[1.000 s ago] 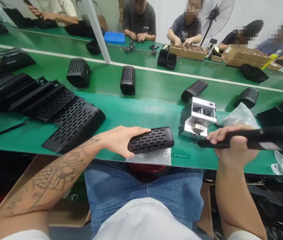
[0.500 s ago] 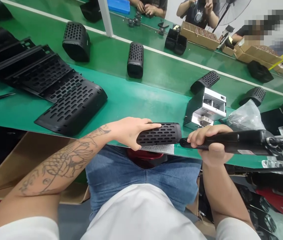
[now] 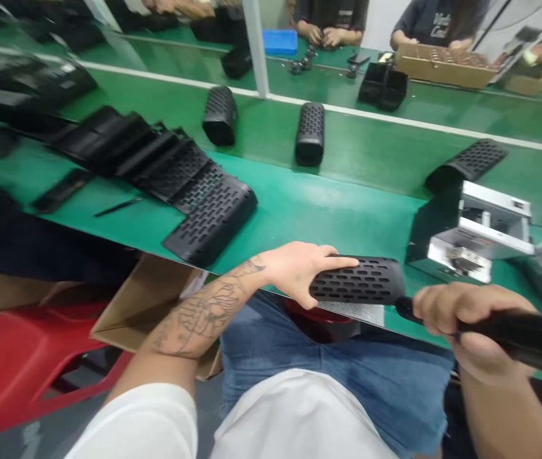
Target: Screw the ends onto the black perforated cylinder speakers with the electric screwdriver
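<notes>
**Perforated housing pinned at near tabletop edge, driver at its right end**

Left hand [image 3: 302, 271] lies over the perforated speaker housing [image 3: 357, 280], fingers spread along the top, thumb under the near side, pressing it down on the green tabletop [image 3: 300, 204]. Housing lies flat, long axis left-right, at the near edge, on a silvery foam pad [image 3: 352, 311]. Right hand [image 3: 467, 319] is wrapped tight round the body of a black electric screwdriver [image 3: 514, 335]; its tip meets the housing's right end. Contact point itself is hidden.

Handling, my read:
- Housing looks like a moulded plastic shell, matte black, slotted all over. Probably light and stiff.
- Rounded profile, so it would roll if not pinned. Slots give the fingers some purchase; not slippery.
- Best hold: palm on top at mid to left, clear of the right end where the tip works.
- Thin ribs between slots could mark or crack under hard point load.
- Driver is the heavier item; needs a full-fist hold near the nose for control.

Around it:
- Silver metal fixture box [image 3: 481, 239] to the far right, hard-edged sheet metal.
- Fanned stack of flat perforated panels [image 3: 204, 210] to the far left.
- More rounded housings [image 3: 310, 132] stand apart on the far strip.
- Other people's hands work at a cardboard tray [image 3: 443, 64] across the line.
</notes>
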Demonstrator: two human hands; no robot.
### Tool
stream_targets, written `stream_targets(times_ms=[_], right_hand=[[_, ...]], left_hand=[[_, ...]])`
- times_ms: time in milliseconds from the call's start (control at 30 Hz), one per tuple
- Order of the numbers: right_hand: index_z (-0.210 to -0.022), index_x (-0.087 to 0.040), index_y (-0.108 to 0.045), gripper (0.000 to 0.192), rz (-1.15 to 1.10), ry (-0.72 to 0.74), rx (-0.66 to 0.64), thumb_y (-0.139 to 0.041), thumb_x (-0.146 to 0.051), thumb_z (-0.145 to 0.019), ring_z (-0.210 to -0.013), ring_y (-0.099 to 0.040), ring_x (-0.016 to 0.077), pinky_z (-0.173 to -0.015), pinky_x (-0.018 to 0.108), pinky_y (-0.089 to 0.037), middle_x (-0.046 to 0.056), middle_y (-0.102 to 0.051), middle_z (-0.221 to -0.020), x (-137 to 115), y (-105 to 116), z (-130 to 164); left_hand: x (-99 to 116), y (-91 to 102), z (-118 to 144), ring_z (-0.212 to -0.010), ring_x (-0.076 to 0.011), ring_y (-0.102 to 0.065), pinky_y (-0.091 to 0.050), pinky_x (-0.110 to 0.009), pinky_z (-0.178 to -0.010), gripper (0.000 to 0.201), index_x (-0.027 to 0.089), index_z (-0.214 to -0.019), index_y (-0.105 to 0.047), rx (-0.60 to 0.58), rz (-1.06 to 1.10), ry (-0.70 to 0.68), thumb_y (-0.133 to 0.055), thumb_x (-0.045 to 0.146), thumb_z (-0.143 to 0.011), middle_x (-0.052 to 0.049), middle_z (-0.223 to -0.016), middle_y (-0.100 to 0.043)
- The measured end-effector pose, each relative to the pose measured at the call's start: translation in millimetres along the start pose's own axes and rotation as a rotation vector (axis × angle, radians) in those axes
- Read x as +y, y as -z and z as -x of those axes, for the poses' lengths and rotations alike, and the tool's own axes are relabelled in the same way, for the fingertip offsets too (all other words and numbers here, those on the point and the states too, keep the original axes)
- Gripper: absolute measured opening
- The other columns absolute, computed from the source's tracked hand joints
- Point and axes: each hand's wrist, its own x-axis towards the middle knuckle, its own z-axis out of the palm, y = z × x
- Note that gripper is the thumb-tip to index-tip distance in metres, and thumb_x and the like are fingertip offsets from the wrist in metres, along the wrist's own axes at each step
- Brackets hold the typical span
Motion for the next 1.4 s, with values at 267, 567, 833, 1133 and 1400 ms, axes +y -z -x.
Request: stream_targets(times_ms=[267, 567, 833, 1133, 1400], right_hand=[[-0.093, -0.028, -0.076, 0.028, 0.032, -0.02, -0.043, -0.099, -0.039, -0.104, -0.049, -0.061, 0.0194, -0.057, 0.04, -0.064, -0.002, -0.067, -0.062, 2, 1, -2], [-0.107, -0.03, -0.09, 0.031, 0.076, 0.153, 0.23, -0.104, -0.057, -0.1, -0.045, -0.059, 0.0181, -0.051, 0.039, -0.059, -0.004, -0.07, -0.065, -11, 29, -15], [-0.085, -0.034, -0.071, 0.047, 0.583, 0.348, 0.749, -0.101, -0.066, -0.099, -0.05, -0.061, 0.0215, -0.053, 0.043, -0.062, -0.008, -0.066, -0.063, 20, 109, -53], [-0.081, -0.028, -0.077, 0.052, 0.415, 0.215, 0.613, -0.112, -0.065, -0.087, -0.048, -0.066, 0.018, -0.053, 0.037, -0.066, -0.007, -0.07, -0.062, -11, 74, -29], [-0.096, -0.03, -0.08, 0.043, 0.051, 0.147, 0.158, -0.104, -0.065, -0.1, -0.037, -0.059, 0.0142, -0.048, 0.032, -0.063, -0.009, -0.072, -0.062, -22, -32, -17]], left_hand=[[-2, -3.2, 0, -0.13, -0.0361, -0.086, -0.068, -0.042, -0.1, 0.131, 0.044, -0.202, -0.036, -0.017, 0.001, 0.014, -0.096, 0.045, -0.087, -0.01, -0.181, -0.068], [-4, -4.4, -2, -0.141, -0.0394, -0.086, -0.068, -0.041, -0.11, 0.133, 0.043, -0.201, -0.039, 0.025, 0.003, 0.017, -0.097, 0.044, -0.081, -0.01, -0.184, -0.069], [-2, -11.0, -8, -0.143, -0.0419, -0.086, -0.071, -0.046, -0.115, 0.123, 0.038, -0.198, -0.049, 0.108, -0.016, -0.045, -0.096, 0.043, -0.085, -0.013, -0.183, -0.071], [-32, -82.1, 30, -0.177, -0.053, -0.062, -0.058, -0.071, -0.145, 0.115, 0.036, -0.197, -0.046, 0.56, 0.135, -0.072, -0.102, 0.045, -0.096, -0.023, -0.197, -0.051], [-40, -138.0, 20, -0.184, -0.0491, -0.055, -0.05, -0.071, -0.153, 0.124, 0.03, -0.195, -0.035, 0.757, 0.44, -0.023, -0.105, 0.044, -0.093, -0.024, -0.193, -0.049]])
